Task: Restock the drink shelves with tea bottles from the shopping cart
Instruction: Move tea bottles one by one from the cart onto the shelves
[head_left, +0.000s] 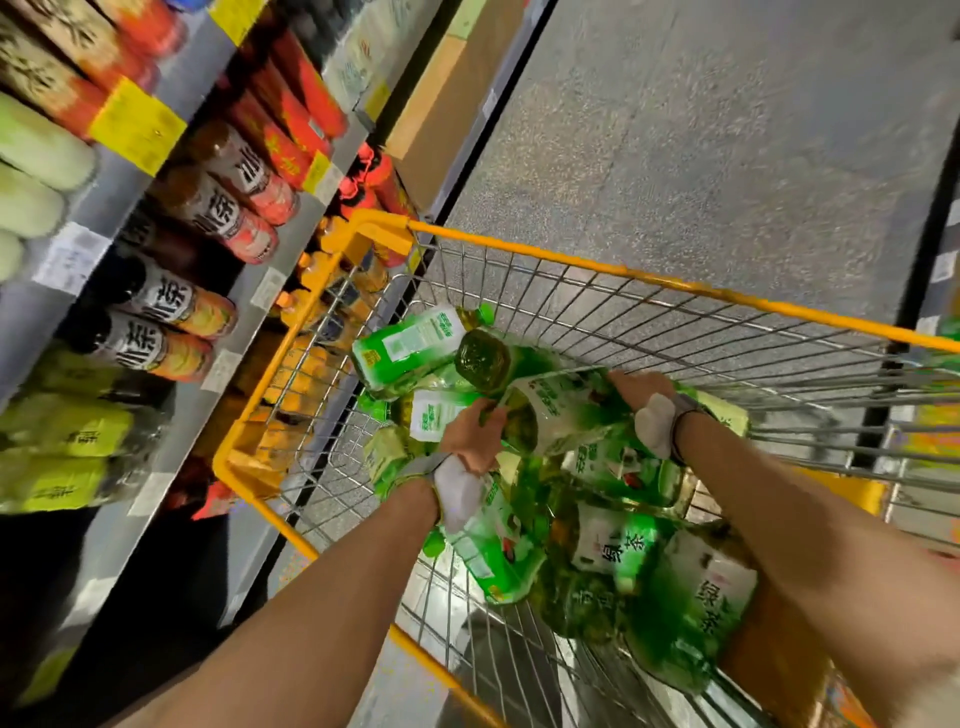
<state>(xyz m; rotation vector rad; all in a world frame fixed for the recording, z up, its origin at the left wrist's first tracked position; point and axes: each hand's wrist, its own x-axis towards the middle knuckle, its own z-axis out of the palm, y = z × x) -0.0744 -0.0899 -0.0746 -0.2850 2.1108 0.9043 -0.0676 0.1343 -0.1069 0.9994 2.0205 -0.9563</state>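
Your left hand and right hand both grip one green tea bottle lying atop the pile inside the yellow-rimmed wire shopping cart. The cart stands on grey speckled floor, just beside drink shelves stocked with bottles.

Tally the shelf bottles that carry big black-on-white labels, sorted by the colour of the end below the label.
red-ended bottles: 2
orange-ended bottles: 2
Total: 4
A dark shape between the two pairs may be another bottle, but it is too dim to count.
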